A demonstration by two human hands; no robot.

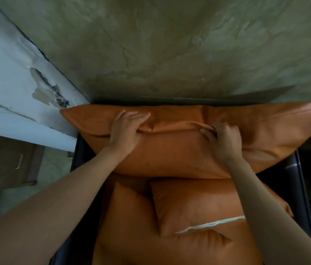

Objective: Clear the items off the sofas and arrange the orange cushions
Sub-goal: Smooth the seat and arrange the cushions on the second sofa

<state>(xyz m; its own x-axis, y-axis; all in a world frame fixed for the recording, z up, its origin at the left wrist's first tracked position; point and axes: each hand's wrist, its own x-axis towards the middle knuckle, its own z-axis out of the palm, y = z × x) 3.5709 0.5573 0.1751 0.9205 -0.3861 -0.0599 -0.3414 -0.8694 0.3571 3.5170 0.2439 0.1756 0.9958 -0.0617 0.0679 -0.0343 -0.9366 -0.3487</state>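
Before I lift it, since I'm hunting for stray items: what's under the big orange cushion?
Its near edge overlaps a smaller orange cushion and the seat pad. Anything beneath the big orange cushion is covered; both hands grip its top.

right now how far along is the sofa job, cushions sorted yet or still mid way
Mid way. No loose items show on the visible seat, only orange cushions. In hand: the left hand and right hand both grip the large back cushion by a fold along its top, against the wall. Left: two smaller cushions lie tilted and overlapping on the seat; one shows a pale open seam.
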